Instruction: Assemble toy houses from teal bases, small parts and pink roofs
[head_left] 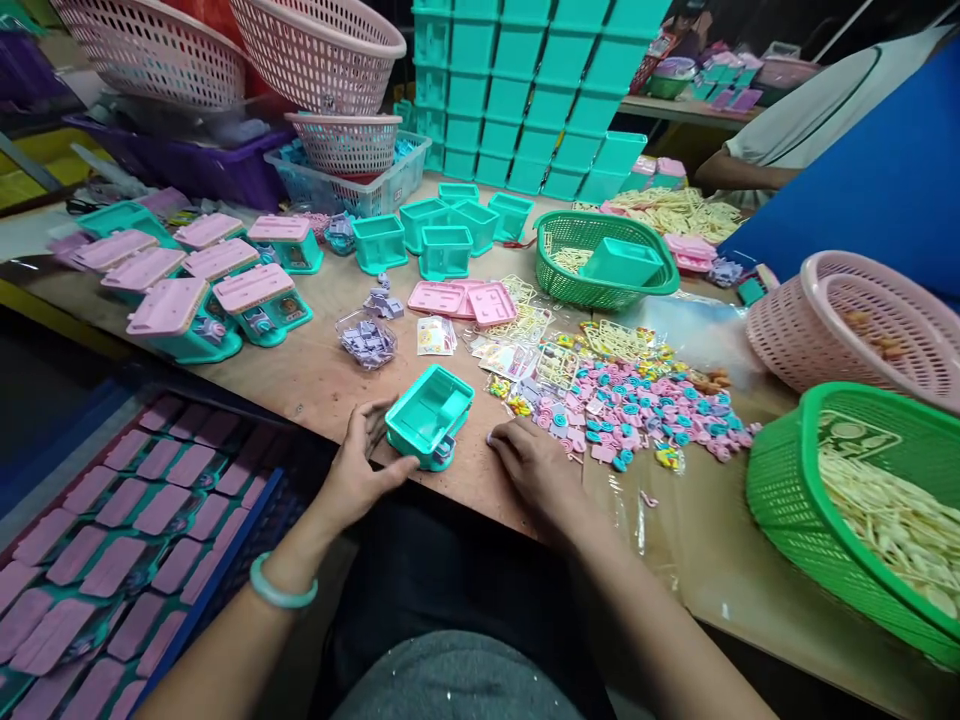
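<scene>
My left hand [361,468] is closed around the left side of a small open-topped teal plastic box [430,412], which stands on the table edge in front of me. A little purple-grey part [444,448] sits on the box's near side. To the right, my right hand [531,462] rests on the table with its fingers pinched together. Something small and pale shows at its fingertips, too small to name. Beside that hand spreads a pile of pink and blue swirl pieces [637,405], with printed cards [506,358] and cream sprue frames [556,368] just behind.
Pink-lidded teal boxes [169,305] stand at the left, above a crate [225,570] filled with more. Teal boxes [525,90] are stacked at the back. Green baskets [806,480] and a pink basket [787,330] edge the right. Another person's arm [750,175] shows beyond.
</scene>
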